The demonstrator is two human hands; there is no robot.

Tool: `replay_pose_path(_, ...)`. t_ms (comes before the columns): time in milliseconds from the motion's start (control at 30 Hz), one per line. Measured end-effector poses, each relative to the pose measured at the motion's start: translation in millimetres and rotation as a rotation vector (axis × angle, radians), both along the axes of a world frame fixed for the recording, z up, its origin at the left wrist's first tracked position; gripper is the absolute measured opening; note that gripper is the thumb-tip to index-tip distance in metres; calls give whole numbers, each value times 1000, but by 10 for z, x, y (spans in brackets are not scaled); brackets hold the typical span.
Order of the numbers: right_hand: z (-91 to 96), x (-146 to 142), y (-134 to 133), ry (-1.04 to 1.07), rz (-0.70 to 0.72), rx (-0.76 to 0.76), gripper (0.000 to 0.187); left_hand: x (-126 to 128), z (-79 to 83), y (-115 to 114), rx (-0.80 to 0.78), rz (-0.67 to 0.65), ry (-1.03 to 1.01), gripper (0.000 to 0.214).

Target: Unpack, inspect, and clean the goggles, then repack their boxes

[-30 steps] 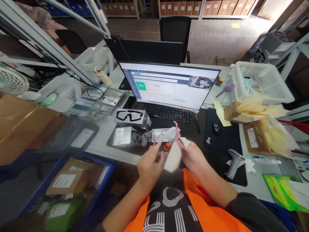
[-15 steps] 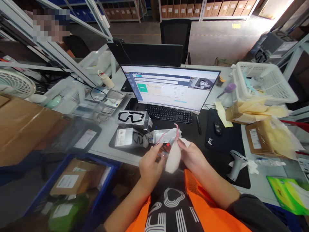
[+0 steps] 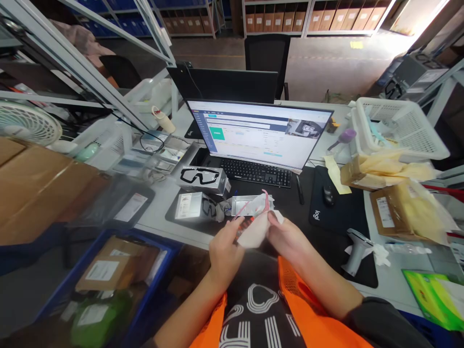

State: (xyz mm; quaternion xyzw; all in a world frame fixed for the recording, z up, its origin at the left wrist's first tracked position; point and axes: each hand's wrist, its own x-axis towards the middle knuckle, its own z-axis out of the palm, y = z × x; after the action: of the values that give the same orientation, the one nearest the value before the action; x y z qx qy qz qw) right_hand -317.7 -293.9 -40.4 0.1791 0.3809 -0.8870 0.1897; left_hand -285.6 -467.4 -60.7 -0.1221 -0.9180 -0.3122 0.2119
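Both my hands meet over the near edge of the desk on a soft white pouch (image 3: 253, 233). My left hand (image 3: 225, 250) pinches its left end with curled fingers. My right hand (image 3: 290, 238) grips its right end, thumb on top. Just beyond the pouch lies an open small box (image 3: 243, 205) with a pink strap (image 3: 266, 198) and clear wrapping sticking out. Two goggle boxes, a grey one (image 3: 203, 178) and a white one (image 3: 193, 206), lie left of it on the black mat.
A monitor (image 3: 259, 133) and keyboard (image 3: 256, 172) stand behind the boxes. On the right are a mouse (image 3: 328, 195), a barcode scanner (image 3: 357, 249), brown parcels (image 3: 398, 210) and a white basket (image 3: 398, 126). A blue crate (image 3: 108, 270) of parcels sits lower left, beside cardboard (image 3: 32, 188).
The white pouch has been tipped from hanging upright to lying flatter between my hands. The view has shifted slightly.
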Motion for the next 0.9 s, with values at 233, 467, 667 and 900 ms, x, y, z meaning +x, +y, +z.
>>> replay_pose_path(233,4,255,-130,301,157,404,28,18,56,23,110,75,-59,30)
replay_pose_path(467,-16,87,-28,126,-118,146,32,26,98,89,156,53,-81,33)
replay_pose_path(667,-101,314,-66,552,-32,739,9,1,105,106,286,94,-199,33)
replay_pose_path(900,-129,391,3,688,32,852,14,-41,182,139,520,160,-406,38)
